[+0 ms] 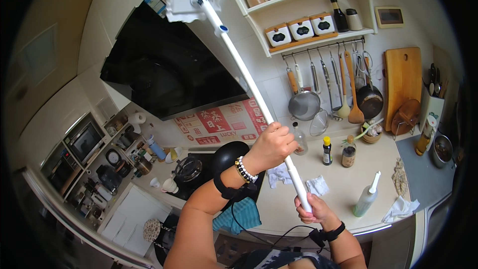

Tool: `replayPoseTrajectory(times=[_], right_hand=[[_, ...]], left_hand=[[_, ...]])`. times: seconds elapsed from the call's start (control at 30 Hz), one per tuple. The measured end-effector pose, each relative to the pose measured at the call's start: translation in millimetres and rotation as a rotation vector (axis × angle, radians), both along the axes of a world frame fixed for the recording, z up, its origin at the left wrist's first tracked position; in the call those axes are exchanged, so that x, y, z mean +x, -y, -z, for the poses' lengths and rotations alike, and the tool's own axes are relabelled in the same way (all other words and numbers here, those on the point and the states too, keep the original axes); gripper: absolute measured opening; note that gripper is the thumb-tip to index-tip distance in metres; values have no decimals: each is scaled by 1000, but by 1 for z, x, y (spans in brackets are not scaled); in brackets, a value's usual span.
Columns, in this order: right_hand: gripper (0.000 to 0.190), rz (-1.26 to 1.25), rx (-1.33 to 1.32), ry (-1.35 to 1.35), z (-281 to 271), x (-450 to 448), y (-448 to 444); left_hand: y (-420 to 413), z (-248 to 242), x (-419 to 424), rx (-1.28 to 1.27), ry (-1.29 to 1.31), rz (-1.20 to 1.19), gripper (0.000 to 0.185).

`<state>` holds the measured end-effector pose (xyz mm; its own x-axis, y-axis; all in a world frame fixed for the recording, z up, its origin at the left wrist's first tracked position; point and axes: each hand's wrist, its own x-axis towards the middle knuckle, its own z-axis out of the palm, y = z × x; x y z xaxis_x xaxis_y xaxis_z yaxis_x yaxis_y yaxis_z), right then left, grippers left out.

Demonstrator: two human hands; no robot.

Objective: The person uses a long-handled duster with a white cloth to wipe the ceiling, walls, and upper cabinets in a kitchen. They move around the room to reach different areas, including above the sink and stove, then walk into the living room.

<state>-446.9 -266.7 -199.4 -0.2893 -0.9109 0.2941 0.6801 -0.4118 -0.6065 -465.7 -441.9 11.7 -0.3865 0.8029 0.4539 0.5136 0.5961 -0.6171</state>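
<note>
A long white telescopic handle (246, 76) runs slantwise from the bottom middle to the upper left. My left hand (275, 142) is closed around its middle, and my right hand (313, 209) grips its lower end. At the top, the flat mop head, wrapped in a white cloth (183, 4), lies beside the upper corner of the black range hood (168, 63), by the wall and the white cabinet. Whether the cloth touches the wall cannot be told.
A wall shelf (310, 39) with jars and bottles is right of the handle, utensils hanging below. On the counter are a spray bottle (366, 198), a yellow-capped bottle (327, 151) and crumpled white cloths (317, 185). A black wok (229, 157) sits on the stove.
</note>
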Motion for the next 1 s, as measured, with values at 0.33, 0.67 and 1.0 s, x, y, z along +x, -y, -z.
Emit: replayPoseTrajectory(times=[0.33,0.67,1.0], right_hand=[[52,-80,-10,95,69,-1,-2],[56,20,-18,177,121,24,-78],[53,102,44,134,132,57,-106]], left_hand=[[61,-61,66,279,243,-10,48],[134,-218,4,1350,315,148,67],[125,-232,-31,1427,343,486,17]])
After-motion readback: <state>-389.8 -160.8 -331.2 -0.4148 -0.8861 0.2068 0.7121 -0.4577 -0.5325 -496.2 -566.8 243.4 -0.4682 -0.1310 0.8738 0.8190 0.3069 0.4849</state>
